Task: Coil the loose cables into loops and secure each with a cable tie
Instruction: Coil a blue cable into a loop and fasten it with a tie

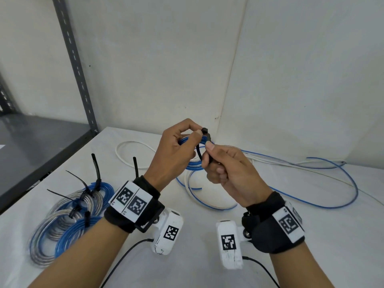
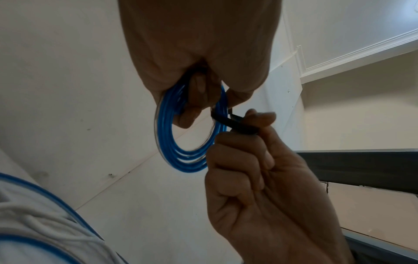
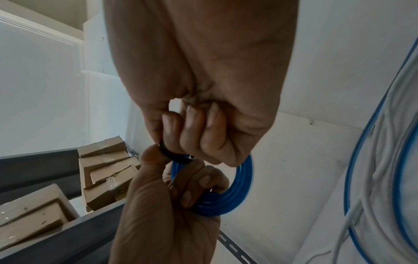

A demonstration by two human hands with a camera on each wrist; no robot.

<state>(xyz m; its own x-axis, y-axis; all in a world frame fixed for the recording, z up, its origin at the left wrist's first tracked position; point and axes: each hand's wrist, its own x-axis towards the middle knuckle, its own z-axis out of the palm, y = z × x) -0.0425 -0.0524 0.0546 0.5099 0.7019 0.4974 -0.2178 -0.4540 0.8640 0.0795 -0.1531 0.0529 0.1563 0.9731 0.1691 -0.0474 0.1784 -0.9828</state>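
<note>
While our left hand (image 1: 176,150) is gripping the blue coil (image 2: 178,142), our right hand (image 1: 224,163) is pinching the black tie (image 1: 205,140); we're wanting a straight, snug pull.

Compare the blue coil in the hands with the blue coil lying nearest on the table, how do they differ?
The held blue coil is up in the air, gripped by the left hand; the nearest tabled blue coil lies flat. The held one's black cable tie, pinched by the right hand, looks unfinished; the tabled one's is cinched. Both are blue, looped several turns.
</note>
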